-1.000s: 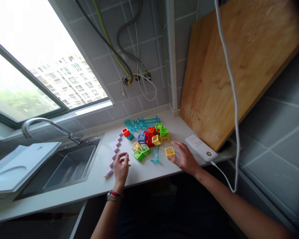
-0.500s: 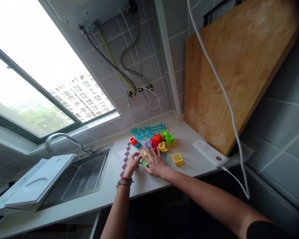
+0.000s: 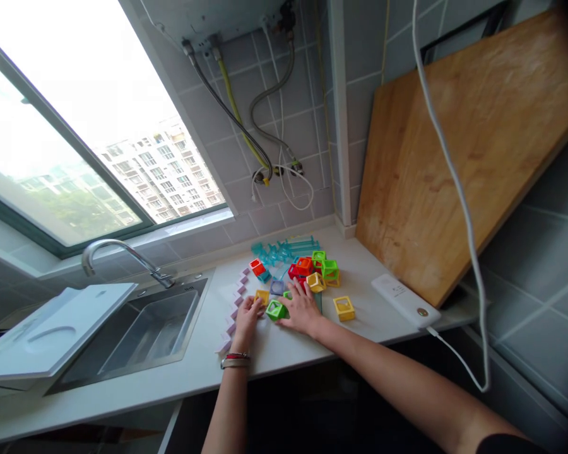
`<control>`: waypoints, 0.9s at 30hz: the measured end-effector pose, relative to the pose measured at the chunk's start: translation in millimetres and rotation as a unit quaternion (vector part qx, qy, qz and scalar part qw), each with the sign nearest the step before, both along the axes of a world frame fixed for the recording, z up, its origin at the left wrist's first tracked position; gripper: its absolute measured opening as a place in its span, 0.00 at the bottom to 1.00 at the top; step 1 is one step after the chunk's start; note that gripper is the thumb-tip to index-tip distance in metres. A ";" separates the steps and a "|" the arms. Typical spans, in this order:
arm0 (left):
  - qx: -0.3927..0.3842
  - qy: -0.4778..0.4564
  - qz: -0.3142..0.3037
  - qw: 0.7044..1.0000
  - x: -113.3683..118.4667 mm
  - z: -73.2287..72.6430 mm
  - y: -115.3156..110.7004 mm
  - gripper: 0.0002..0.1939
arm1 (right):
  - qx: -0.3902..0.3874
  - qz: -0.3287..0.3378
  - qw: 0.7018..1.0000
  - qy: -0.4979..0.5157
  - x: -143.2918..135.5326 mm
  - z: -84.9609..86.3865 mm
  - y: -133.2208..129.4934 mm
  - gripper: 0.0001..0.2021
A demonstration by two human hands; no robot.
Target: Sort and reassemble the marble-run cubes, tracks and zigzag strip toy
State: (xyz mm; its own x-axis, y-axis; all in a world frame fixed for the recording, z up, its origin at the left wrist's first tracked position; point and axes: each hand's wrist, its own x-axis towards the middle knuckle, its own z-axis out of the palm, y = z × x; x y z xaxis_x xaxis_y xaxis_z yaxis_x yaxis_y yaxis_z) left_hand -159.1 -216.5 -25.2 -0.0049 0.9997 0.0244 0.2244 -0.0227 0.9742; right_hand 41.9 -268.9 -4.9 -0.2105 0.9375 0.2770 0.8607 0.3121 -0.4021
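My left hand (image 3: 247, 320) is closed at the fingertips on a yellow hollow cube block (image 3: 262, 296). My right hand (image 3: 303, 310) lies palm down with its fingers spread. Its thumb and index finger come close to a green cube block (image 3: 275, 309); I cannot tell whether they touch it. Just beyond is a bluish-purple block (image 3: 277, 287), and another green block (image 3: 288, 295) is partly hidden by the right fingers. Past that hand sits a pile with a red block (image 3: 305, 265), a yellow block (image 3: 315, 282) and a green block (image 3: 330, 269).
Lilac zigzag pieces (image 3: 235, 310) line the left side, near the sink (image 3: 156, 334). Behind lie translucent teal parts (image 3: 284, 251) and a red block (image 3: 257, 267). A lone yellow block (image 3: 343, 308), a white power bank (image 3: 404, 301) and a leaning wooden board (image 3: 445, 170) are at right.
The yellow block has come apart from the green one, moving left in my left hand. My right hand has shifted slightly right, uncovering the green block. The camera view has tilted a little.
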 end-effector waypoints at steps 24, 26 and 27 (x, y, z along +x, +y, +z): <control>0.110 -0.135 0.108 0.979 -11.5 -4.4 -12.4 0.23 | 0.010 0.077 0.995 -0.062 -26.6 3.4 18.9 0.38; 0.114 -0.150 0.092 0.978 -8.8 -0.3 -16.2 0.24 | 0.029 0.077 0.996 -0.042 -21.7 14.8 4.0 0.39; 0.115 -0.156 0.084 0.977 -7.4 1.8 -17.9 0.25 | 0.045 0.073 0.996 -0.026 -16.1 20.3 -6.7 0.38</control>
